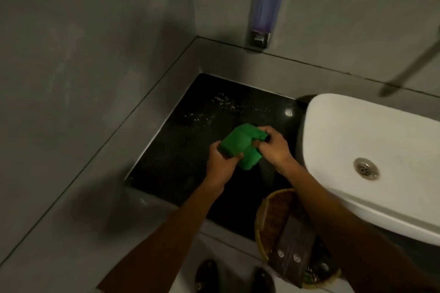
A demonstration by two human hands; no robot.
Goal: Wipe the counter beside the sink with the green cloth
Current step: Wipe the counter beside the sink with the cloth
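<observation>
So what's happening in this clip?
A person stands at a dark counter left of a white sink. Both hands, left and right, grip a bunched green cloth above the counter. White specks show further back on the counter. A wicker basket sits at the near edge.

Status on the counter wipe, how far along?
Early. Done: nothing wiped that shows; white specks still dot the glossy black counter near its back corner. In hand: left hand and right hand both grip the bunched green cloth above the counter beside the white sink. Left: the whole wipe.
</observation>
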